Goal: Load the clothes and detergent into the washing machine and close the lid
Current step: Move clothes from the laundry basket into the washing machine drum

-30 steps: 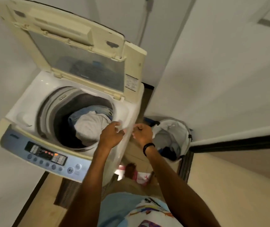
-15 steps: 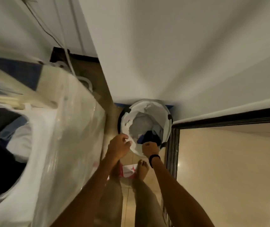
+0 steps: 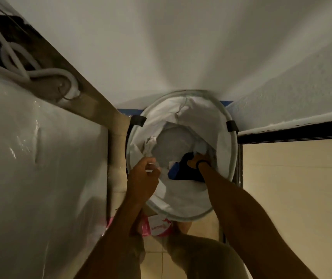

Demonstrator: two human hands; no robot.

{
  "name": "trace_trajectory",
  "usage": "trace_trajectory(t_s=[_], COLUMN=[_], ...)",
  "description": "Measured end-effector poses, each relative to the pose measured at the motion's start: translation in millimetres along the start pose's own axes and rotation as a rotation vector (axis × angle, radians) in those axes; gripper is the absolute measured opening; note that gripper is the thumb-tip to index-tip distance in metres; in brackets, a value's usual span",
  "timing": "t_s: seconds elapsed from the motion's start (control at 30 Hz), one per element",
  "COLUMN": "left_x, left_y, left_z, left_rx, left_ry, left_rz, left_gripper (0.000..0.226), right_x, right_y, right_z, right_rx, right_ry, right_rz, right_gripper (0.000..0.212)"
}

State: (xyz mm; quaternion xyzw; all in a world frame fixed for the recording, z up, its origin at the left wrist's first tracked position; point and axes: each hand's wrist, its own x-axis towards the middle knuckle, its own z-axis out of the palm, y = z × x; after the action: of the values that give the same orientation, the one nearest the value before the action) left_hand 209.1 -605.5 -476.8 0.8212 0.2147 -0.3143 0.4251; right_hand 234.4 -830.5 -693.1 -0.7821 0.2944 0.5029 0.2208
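Note:
A round white laundry basket [image 3: 217, 125] stands on the floor in the corner, seen from above. My right hand [image 3: 198, 160] reaches deep inside it and grips a dark blue garment [image 3: 183, 170]; most of that hand is hidden by the cloth. My left hand [image 3: 143, 178] hovers at the basket's left rim with curled fingers pinching white fabric [image 3: 150, 147] there. A pale garment [image 3: 202, 148] lies further in. The washing machine's plastic-wrapped side [image 3: 40, 158] fills the left of the view; its drum and lid are out of sight.
White hoses [image 3: 46, 74] coil behind the machine. A pink and white packet [image 3: 157, 228] lies on the tiled floor by my feet. A white wall is behind the basket and a dark door frame [image 3: 293, 131] runs on the right.
My view has swung from the open drum down to the basket. Both hands have gone from the machine's rim into the basket, and the right hand now has the dark blue garment.

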Motion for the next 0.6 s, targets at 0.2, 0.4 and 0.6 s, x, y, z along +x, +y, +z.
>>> trace_trajectory(t_s=[0.2, 0.4, 0.6], left_x=[-33, -107, -194], left_y=[15, 67, 124], left_z=[-8, -49, -107], left_rx=[0.007, 0.021, 0.078], left_ry=[-0.039, -0.050, -0.038], left_rz=[-0.082, -0.095, -0.013], left_gripper=[0.030, 0.039, 0.059], right_x=[-103, -296, -488], right_y=[-25, -27, -25], right_z=[-33, -83, -122], right_rx=[0.386, 0.815, 0.885], right_ry=[0.113, 0.117, 0.120], right_rz=[-0.126, -0.340, -0.590], right_gripper=[0.049, 0.011, 0.021])
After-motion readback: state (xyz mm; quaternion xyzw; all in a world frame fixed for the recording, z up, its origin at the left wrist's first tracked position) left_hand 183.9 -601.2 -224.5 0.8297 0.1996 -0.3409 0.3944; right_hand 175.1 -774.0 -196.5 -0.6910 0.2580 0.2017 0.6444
